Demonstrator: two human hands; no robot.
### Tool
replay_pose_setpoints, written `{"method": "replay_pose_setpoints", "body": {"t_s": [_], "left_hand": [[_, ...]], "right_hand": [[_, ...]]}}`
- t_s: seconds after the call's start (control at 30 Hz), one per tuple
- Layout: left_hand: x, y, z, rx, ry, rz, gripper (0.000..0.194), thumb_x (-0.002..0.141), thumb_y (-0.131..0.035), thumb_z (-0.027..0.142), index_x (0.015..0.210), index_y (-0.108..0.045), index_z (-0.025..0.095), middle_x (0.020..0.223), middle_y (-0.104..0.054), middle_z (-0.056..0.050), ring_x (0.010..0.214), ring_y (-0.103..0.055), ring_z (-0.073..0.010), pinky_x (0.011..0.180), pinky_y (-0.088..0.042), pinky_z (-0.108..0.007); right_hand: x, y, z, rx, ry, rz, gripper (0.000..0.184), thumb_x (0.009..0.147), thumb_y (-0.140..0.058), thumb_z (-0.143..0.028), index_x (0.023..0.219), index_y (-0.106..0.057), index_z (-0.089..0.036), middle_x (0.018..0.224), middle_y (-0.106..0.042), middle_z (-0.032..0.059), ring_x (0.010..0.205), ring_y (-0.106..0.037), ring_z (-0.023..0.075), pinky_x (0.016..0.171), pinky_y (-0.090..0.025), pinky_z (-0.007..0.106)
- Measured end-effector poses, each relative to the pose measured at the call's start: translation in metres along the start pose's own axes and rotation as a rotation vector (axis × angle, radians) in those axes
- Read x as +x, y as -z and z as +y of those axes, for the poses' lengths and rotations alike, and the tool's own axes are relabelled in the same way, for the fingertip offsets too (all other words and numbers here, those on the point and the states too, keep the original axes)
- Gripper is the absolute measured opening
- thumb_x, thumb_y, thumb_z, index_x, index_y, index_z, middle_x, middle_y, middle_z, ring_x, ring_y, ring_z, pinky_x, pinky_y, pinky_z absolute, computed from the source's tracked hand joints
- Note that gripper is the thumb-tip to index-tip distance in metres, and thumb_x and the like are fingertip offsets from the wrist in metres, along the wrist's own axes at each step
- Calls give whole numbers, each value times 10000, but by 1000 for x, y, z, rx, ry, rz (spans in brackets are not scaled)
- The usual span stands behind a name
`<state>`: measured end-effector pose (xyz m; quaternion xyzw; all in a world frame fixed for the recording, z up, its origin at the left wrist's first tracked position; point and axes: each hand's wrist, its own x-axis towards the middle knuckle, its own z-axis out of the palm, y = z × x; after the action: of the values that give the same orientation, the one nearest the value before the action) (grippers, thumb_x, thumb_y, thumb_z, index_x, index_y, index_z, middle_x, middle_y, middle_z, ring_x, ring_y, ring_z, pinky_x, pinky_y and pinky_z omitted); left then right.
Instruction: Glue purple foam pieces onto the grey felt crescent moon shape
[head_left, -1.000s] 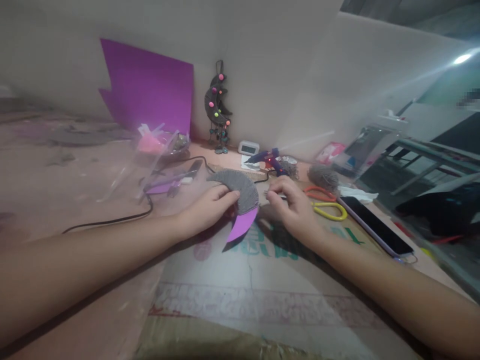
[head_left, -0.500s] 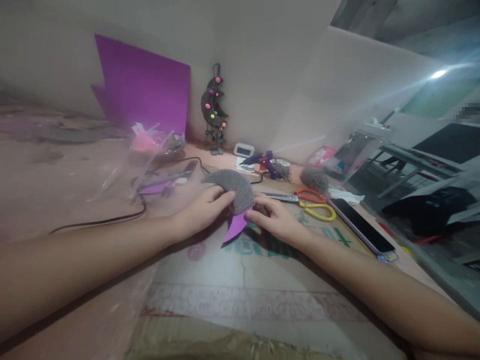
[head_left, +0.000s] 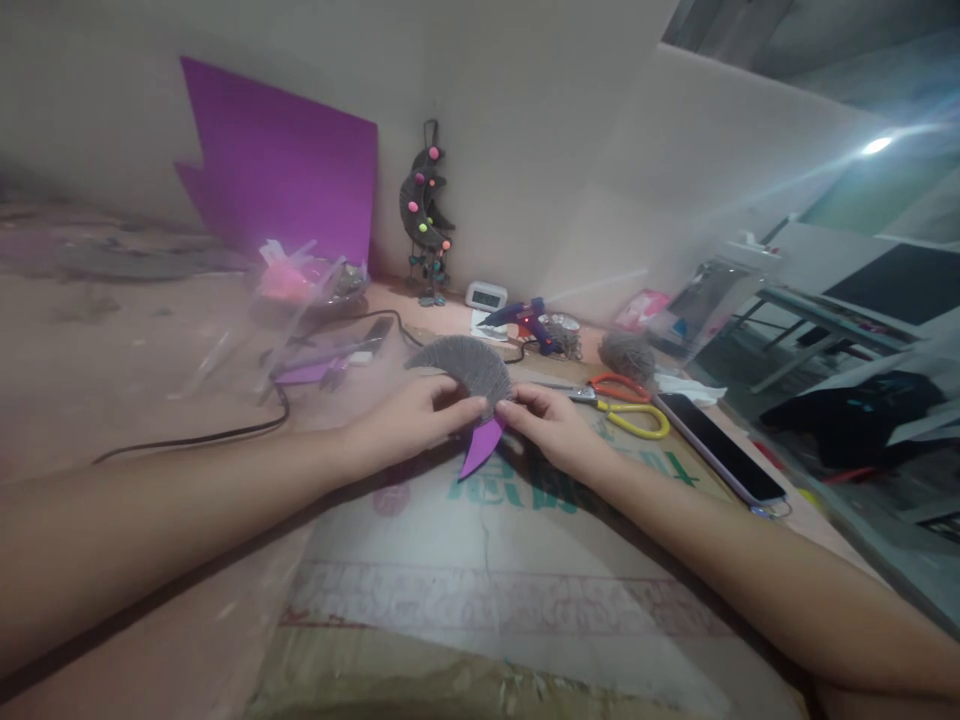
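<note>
Between my hands is a crescent moon cutout [head_left: 466, 362], its upper part wrapped in grey yarn and its lower tip bare purple [head_left: 480, 448]. My left hand [head_left: 442, 412] is closed on the crescent's inner edge, thumb lying over the yarn. My right hand [head_left: 541, 420] pinches the outer edge, just where the yarn meets the purple. Both thumbs almost meet there. Scissors [head_left: 630, 405] with orange and yellow handles lie just beyond my right hand. Whether a loose yarn end is in my fingers is hidden.
A cardboard sheet [head_left: 487, 600] lies under my hands. Behind stand a glue gun [head_left: 525, 320], a small digital clock [head_left: 486, 295] and a yarn ball [head_left: 628, 355]. A phone [head_left: 720, 450] lies at right. A decorated moon hanging [head_left: 426, 215] and a purple sheet [head_left: 289, 160] are against the wall.
My left thumb has slid down and right toward my right thumb. Less of the purple tip shows, and the crescent has turned slightly. Both hands keep hold of it.
</note>
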<state>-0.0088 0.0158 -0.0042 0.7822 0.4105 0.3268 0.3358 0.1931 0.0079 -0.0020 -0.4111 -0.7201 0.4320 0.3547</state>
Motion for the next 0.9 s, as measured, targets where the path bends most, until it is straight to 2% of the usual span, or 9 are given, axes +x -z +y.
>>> {"method": "replay_pose_setpoints", "body": {"t_s": [0.17,0.37,0.53,0.63,0.9], "left_hand": [[0,1,1,-3,-5,-59,338,825,-539,483,771,-651,169,718,-640,-10,663,-563,-162,594,-393,-252],[1,2,-1,99,7,-27,414,835,-510,521,662,-604,157,636,-591,-9,626,-537,-157,544,-340,-255],[1,0,-2,-3,-9,-52,399,864,-481,504,679,-578,164,628,-557,12,587,-503,-129,551,-352,-249],[1,0,-5,-36,8,-27,449,882,-435,528,653,-564,164,631,-551,5,606,-511,-133,567,-371,-251],[2,-1,-7,-9,20,-34,437,860,-457,520,669,-604,155,629,-581,-7,575,-503,-134,523,-351,-250]], "right_hand": [[-1,-1,-3,-74,18,-15,187,840,-569,-364,819,-620,-185,845,-643,28,819,-592,160,795,-471,289],[-2,0,-5,-157,40,3,244,872,-523,-400,797,-600,-181,784,-613,12,755,-568,143,733,-457,262],[-1,-1,-5,-146,28,-7,180,851,-552,-348,836,-606,-176,828,-633,25,787,-580,152,738,-465,266],[-1,-1,-4,-148,34,-4,175,852,-547,-337,856,-618,-177,845,-639,28,803,-582,153,753,-467,268],[-1,0,-6,-277,62,27,192,857,-535,-339,808,-619,-173,763,-611,14,727,-555,146,692,-444,263]]}}
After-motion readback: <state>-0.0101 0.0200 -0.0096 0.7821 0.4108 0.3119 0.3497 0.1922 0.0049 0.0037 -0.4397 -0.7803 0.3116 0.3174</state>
